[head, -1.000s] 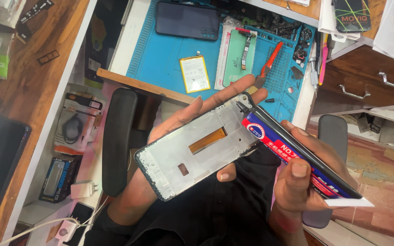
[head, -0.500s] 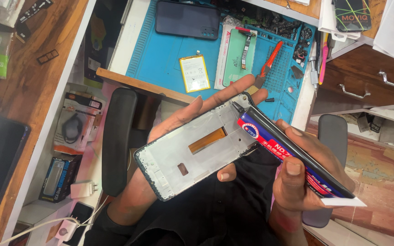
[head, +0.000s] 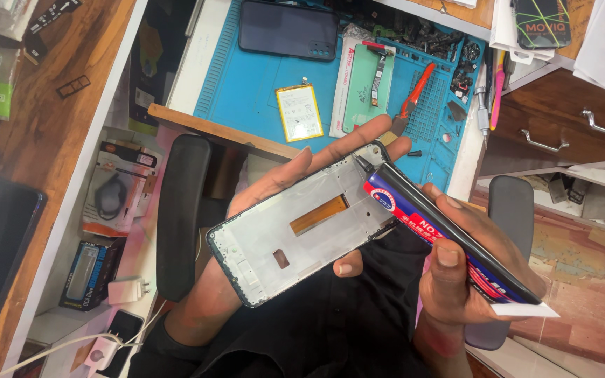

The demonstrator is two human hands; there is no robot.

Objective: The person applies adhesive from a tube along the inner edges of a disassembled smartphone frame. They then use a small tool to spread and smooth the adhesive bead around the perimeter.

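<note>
Silver-grey phone frame point(head: 302, 227) with a copper-orange strip, above the left fingers; blue-red-black glue tube point(head: 449, 238) under the right thumb. Beyond the fingertips, a blue mat point(head: 246, 84).

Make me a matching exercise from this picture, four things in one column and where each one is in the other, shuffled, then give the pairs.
Things
1. phone frame
2. glue tube
3. yellow battery
4. red-handled pliers

Places
A. flat on the blue mat, left of the green-backed card
B. in the right hand, nozzle at the frame's top edge
C. on the mat's gridded part, right of the card
D. resting across the left hand

Pairs: 1-D, 2-B, 3-A, 4-C
</note>
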